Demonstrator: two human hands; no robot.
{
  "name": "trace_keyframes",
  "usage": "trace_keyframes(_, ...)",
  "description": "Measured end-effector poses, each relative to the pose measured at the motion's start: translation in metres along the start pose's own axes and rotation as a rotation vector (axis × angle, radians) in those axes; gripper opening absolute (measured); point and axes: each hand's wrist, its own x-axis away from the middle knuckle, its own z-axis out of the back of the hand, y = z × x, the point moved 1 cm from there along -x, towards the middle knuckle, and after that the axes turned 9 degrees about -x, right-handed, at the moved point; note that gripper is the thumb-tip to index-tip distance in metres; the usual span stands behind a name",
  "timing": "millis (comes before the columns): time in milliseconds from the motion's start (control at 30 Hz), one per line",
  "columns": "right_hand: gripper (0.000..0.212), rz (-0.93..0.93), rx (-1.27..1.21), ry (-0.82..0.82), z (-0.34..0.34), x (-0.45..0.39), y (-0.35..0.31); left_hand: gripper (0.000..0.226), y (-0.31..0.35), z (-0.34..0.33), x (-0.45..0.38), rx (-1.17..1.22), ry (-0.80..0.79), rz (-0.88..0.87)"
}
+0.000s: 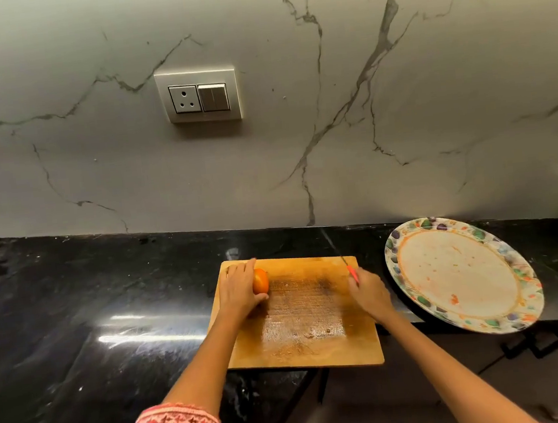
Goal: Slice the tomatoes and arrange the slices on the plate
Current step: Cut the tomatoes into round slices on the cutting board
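left hand (pixel 239 289) grips a whole tomato (pixel 260 280) on the board (pixel 302 315) at centre frame; right hand (pixel 368 291) holds a knife (pixel 349 269). no slices cut; plate (pixel 463 274) at right awaits.

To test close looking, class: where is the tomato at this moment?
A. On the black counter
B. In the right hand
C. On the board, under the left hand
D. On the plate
C: the left hand holds the tomato on the board; the right hand holds the knife, and the plate holds no tomato.
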Motion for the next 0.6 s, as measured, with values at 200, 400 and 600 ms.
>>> trace_keyframes(200, 0.045, -0.039, -0.366, -0.083, -0.009, 0.013, -0.02, 0.067, 0.006, -0.006, -0.015, 0.011, -0.077, -0.076)
trace_keyframes(400, 0.029, -0.044, -0.547, -0.197, -0.013, 0.025, -0.032, 0.065, 0.044, -0.016, 0.008, 0.252, 0.058, -0.191)
trace_keyframes(600, 0.032, -0.039, -0.479, -0.168, -0.025, 0.057, -0.036, 0.065, 0.067, -0.029, 0.034, 0.312, -0.005, -0.204)
